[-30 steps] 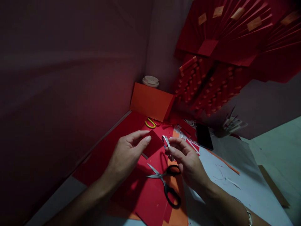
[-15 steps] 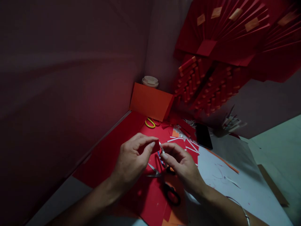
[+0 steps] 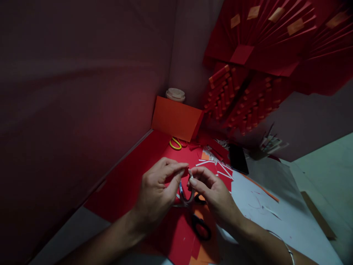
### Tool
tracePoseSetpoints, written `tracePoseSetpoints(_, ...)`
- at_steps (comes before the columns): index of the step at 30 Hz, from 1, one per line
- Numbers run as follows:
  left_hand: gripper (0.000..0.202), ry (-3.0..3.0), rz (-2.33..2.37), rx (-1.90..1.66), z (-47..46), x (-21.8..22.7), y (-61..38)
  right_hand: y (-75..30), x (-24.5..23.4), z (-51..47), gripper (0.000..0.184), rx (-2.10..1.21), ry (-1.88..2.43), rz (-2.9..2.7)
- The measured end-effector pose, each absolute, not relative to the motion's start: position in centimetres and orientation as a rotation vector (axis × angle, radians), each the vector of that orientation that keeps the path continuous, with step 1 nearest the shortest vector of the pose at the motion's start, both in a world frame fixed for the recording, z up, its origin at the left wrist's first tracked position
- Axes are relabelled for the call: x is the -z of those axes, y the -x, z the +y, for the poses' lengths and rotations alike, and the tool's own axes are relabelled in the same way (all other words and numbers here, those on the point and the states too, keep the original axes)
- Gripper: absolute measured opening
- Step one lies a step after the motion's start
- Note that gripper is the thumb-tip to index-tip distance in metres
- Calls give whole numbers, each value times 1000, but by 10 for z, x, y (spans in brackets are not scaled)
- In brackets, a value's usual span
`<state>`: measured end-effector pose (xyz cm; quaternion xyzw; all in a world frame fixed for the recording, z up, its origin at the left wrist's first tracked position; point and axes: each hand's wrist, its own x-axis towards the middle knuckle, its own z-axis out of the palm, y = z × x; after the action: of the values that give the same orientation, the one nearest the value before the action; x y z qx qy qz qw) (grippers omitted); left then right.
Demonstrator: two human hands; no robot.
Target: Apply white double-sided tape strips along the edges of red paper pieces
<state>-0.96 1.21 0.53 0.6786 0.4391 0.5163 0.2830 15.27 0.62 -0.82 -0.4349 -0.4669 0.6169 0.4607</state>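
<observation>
The left hand (image 3: 157,191) pinches a small folded red paper piece (image 3: 184,172) above the black-handled scissors (image 3: 199,224), its long axis running left to right. The right hand (image 3: 215,193) pinches a thin white paper strip (image 3: 190,173) against its right end; the strip's direction is too small to tell.

Small red paper piece (image 3: 184,173) — pinched, aloft

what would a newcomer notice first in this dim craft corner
The left hand and right hand meet at centre, pinching a small red paper piece and a white strip over black scissors. Above right hangs a big red folded-paper decoration.
</observation>
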Motion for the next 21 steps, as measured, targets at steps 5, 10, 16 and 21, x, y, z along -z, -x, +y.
tracePoseSetpoints(5,23,-1853,1226,-1589,12,-12,14,-152,6,6,22,-1473,1087,-1204)
tracePoseSetpoints(10,21,-1890,1200,-1580,14,-10,13,-152,9,6,20,-1566,1063,-1148)
tracePoseSetpoints(16,21,-1934,1124,-1497,15,-2,9,-153,11,8,22,-1724,978,-949)
tracePoseSetpoints(21,21,-1967,1117,-1407,14,-2,9,-154,11,8,23,-1716,978,-886)
